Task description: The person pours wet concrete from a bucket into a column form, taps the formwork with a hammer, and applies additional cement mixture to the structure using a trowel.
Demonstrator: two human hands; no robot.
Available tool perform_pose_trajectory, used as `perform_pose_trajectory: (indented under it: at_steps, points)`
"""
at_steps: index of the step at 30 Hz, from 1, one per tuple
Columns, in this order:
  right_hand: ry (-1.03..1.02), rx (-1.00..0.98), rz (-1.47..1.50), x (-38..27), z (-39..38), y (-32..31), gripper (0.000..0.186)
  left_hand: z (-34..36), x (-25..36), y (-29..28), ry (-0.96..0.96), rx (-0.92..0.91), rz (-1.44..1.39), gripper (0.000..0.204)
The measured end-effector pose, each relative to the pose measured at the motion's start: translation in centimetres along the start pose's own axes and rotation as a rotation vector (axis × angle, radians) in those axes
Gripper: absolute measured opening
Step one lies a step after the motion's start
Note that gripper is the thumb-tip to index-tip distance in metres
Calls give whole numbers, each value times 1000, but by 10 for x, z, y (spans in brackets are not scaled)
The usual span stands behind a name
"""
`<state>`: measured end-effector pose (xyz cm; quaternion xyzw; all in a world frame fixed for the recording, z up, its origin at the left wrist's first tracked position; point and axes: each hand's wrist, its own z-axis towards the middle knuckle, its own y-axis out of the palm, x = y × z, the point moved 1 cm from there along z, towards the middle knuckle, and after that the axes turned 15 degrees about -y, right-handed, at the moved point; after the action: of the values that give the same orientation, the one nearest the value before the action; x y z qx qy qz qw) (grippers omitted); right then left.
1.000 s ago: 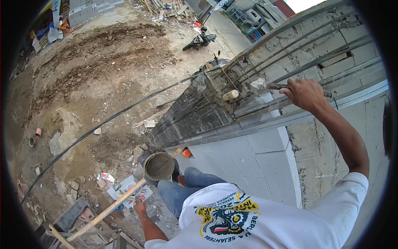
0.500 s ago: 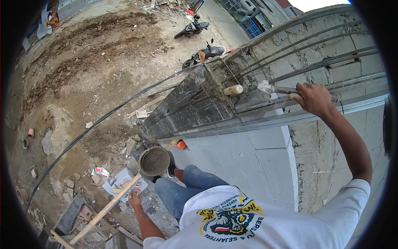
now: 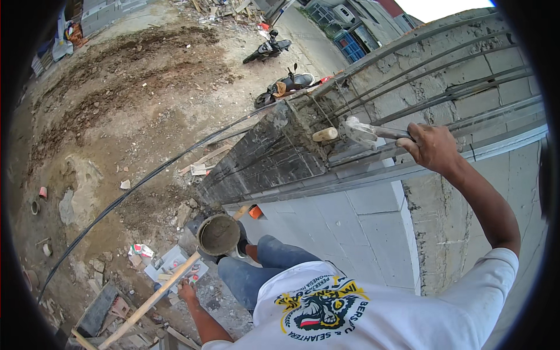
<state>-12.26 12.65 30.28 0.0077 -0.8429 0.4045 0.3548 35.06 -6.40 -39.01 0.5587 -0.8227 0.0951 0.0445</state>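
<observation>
My right hand [image 3: 431, 146] is closed round the shaft of a hammer [image 3: 361, 132], its pale, mortar-crusted head blurred by motion. The head hangs over the wall top, just right of a round wooden handle [image 3: 325, 135]; what that handle belongs to is hidden. Grey mortar and steel bars [image 3: 408, 111] lie about it, behind a dark formwork board [image 3: 274, 154]. Low at my left side, my left hand [image 3: 188, 291] has its fingers curled together; what they hold, if anything, is too small to make out. It is beside a long wooden pole [image 3: 149, 303].
A bucket of grey mortar [image 3: 220, 234] stands by my feet, below the white block wall [image 3: 326, 221]. Black cables [image 3: 125, 195] cross at my left. Rubble and wood scraps [image 3: 111, 303] lie below. Two motorbikes [image 3: 283, 87] are parked beyond the wall end.
The hammer has moved left and slightly down, its head closer to the wooden handle. My right hand has shifted with it. My left hand stays in nearly the same place.
</observation>
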Motion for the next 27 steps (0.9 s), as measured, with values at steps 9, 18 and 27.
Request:
perform_pose_trajectory:
  at_steps: [9,18,27]
  points:
    - [142,-87,12,5,0,1,42,12,-14,3,9,-17,-25,9]
    - [188,-3,76,-4,4,-13,44,11,7,18,70,-141,-136,12]
    - [159,-62,10,-16,5,-19,45,20,9,6,53,-64,-10,14]
